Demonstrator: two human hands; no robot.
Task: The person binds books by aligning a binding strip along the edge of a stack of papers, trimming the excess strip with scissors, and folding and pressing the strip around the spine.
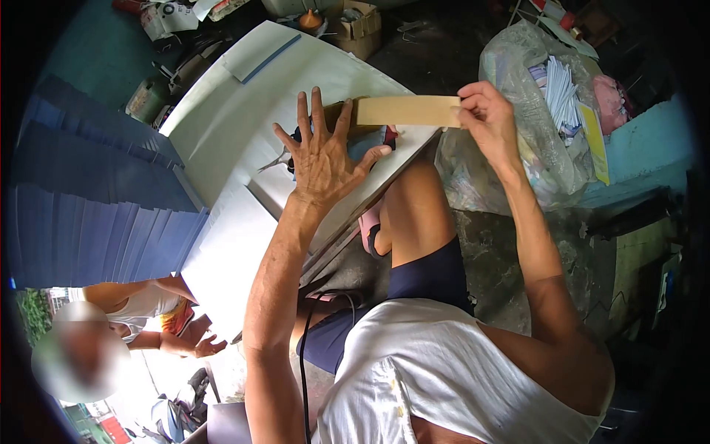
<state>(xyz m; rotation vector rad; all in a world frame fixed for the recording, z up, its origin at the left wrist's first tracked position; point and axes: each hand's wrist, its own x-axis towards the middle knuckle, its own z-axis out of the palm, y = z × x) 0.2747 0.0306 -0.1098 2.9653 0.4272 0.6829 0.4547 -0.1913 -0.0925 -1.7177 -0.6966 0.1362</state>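
Note:
My left hand (322,155) has its fingers spread, over a tape roll and dispenser mostly hidden beneath it on the white work surface (222,177). From there a strip of tan packing tape (407,112) stretches to the right, past the edge of the surface. Its free end is pinched between the thumb and fingers of my right hand (488,115). A pair of scissors (275,160) pokes out at the left of my left hand. Beyond lies a white board with a blue edge (266,55).
Tall stacks of blue-edged sheets (103,214) rise at the left. Another person's hand (209,346) is at lower left. A clear plastic bag (510,81) of papers stands at the right; a cardboard box (361,33) sits behind the table.

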